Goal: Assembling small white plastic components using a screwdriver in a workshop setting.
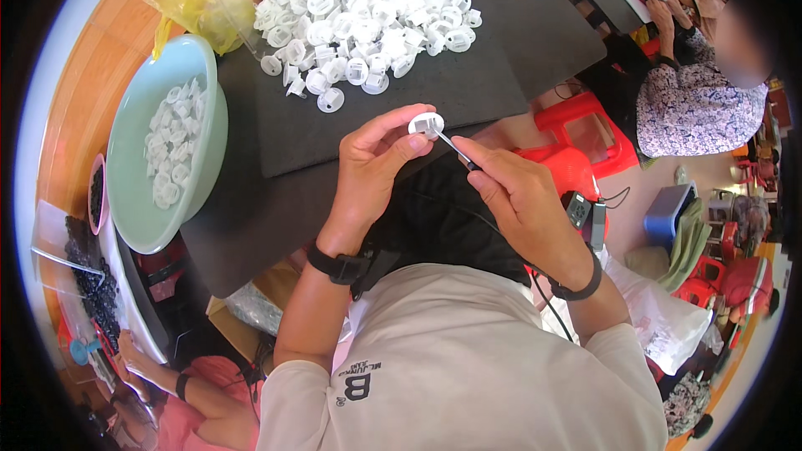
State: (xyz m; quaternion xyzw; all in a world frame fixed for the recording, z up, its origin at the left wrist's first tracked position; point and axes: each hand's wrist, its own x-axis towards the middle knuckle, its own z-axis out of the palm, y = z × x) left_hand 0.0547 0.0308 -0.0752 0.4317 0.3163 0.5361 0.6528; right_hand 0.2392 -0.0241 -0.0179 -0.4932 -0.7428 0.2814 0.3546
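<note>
Between the thumb and fingers of my left hand [378, 159] is a round white plastic part [426, 124] with a rectangular opening in its face. My right hand [520, 196] grips a thin metal hand tool [455, 149] with a dark handle; its exact kind is hard to make out. The tool's tip touches the white part or reaches into its opening. Both hands are in front of my body, at the table's near edge. Beyond them lies a large heap of similar white plastic parts [351, 17] on a dark mat [376, 125].
A pale green basin [213, 117] at the left holds more white pieces. Behind it is a yellow plastic bag [196, 0]. Red stools [601, 134] stand to the right, where another person [702, 108] works at a table. Another person's arm [180, 384] shows at lower left.
</note>
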